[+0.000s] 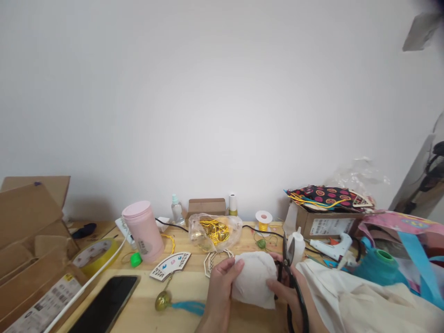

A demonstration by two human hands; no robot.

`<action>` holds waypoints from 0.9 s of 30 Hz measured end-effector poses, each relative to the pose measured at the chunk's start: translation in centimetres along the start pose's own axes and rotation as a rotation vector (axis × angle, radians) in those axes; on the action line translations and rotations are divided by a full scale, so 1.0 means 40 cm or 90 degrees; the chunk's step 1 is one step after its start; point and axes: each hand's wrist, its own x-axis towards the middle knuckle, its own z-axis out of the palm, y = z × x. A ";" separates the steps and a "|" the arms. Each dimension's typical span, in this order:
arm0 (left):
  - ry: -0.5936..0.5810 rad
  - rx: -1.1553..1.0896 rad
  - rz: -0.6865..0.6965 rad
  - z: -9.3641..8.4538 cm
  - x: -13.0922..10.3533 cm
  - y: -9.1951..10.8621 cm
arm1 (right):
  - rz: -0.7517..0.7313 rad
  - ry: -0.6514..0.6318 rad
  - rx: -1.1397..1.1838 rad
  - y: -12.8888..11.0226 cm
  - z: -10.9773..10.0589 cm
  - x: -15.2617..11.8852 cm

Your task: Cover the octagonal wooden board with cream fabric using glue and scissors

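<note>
My left hand [219, 292] pinches the left edge of a soft, white, roughly square piece [252, 282], cloth or paper, I cannot tell which. On the other side my right hand [289, 296] holds black-handled scissors [288, 263], their blades pointing up and slightly apart. The right fingers also touch the white piece's right edge. Left of my hands lie a fan-shaped ornament [171, 266] and a gold bell [163, 300] with a blue tassel [189, 307]. A hexagonal cut-out frame [209, 264] is partly hidden behind my left hand.
A pink cup [144, 231], a phone [104, 305], yellow tape [95, 256] and an open cardboard box [31, 277] are at left. Behind sits a bag of gold bells [215, 231]. White fabric [381, 305], a glue gun [333, 246], a white bottle [297, 245] and a teal thread cone [379, 267] crowd the right.
</note>
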 end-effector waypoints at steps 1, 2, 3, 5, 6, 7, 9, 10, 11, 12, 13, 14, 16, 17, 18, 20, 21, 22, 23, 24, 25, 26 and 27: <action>0.003 0.008 0.000 -0.002 0.002 -0.002 | -0.001 0.025 -0.002 -0.001 -0.002 0.001; 0.005 0.018 0.001 -0.004 0.004 -0.005 | -0.001 0.043 -0.007 -0.002 -0.003 0.002; 0.005 0.031 0.002 -0.004 0.006 -0.007 | -0.001 0.054 -0.018 -0.004 -0.005 0.003; 0.000 0.068 0.007 -0.003 0.008 -0.009 | -0.007 0.059 -0.049 -0.008 -0.005 0.005; -0.001 0.090 0.012 -0.002 0.007 -0.009 | -0.011 0.058 -0.069 -0.010 -0.003 0.005; 0.001 0.114 0.019 0.000 0.006 -0.008 | -0.015 0.052 -0.091 -0.010 -0.001 0.004; 0.014 0.162 0.033 0.004 0.002 -0.006 | -0.029 0.024 -0.127 -0.010 0.005 0.000; 0.023 0.183 0.038 0.005 0.000 -0.005 | -0.039 0.004 -0.140 -0.008 0.008 -0.003; 0.030 0.200 0.040 0.005 -0.002 -0.005 | -0.047 -0.014 -0.149 -0.007 0.011 -0.005; 0.034 0.213 0.040 0.005 -0.003 -0.005 | -0.053 -0.026 -0.156 -0.004 0.013 -0.007; 0.034 0.221 0.038 0.003 -0.003 -0.006 | -0.055 -0.032 -0.159 -0.002 0.014 -0.008; 0.033 0.225 0.035 0.001 -0.003 -0.007 | -0.055 -0.033 -0.157 -0.001 0.015 -0.009; 0.027 0.224 0.032 -0.003 -0.003 -0.010 | -0.054 -0.027 -0.144 0.001 0.015 -0.007; 0.021 0.220 0.030 -0.005 -0.002 -0.012 | -0.051 -0.024 -0.135 0.000 0.015 -0.006; 0.014 0.215 0.030 -0.006 -0.002 -0.013 | -0.048 -0.021 -0.125 -0.001 0.015 -0.005; -0.004 0.202 0.029 -0.005 -0.003 -0.012 | -0.042 -0.007 -0.102 -0.005 0.014 -0.002; -0.014 0.195 0.028 -0.003 -0.003 -0.011 | -0.038 0.002 -0.092 -0.007 0.013 -0.001; -0.025 0.188 0.028 0.000 -0.004 -0.009 | -0.037 0.014 -0.083 -0.010 0.012 0.000; -0.035 0.182 0.026 0.003 -0.004 -0.007 | -0.037 0.028 -0.074 -0.012 0.011 0.001; -0.043 0.177 0.025 0.007 -0.005 -0.005 | -0.037 0.041 -0.067 -0.014 0.010 0.002; -0.048 0.173 0.025 0.010 -0.005 -0.004 | -0.034 0.051 -0.064 -0.016 0.009 0.002; -0.051 0.171 0.025 0.013 -0.005 -0.004 | -0.030 0.060 -0.067 -0.017 0.009 0.002; -0.049 0.169 0.025 0.014 -0.004 -0.005 | -0.029 0.066 -0.075 -0.019 0.009 0.002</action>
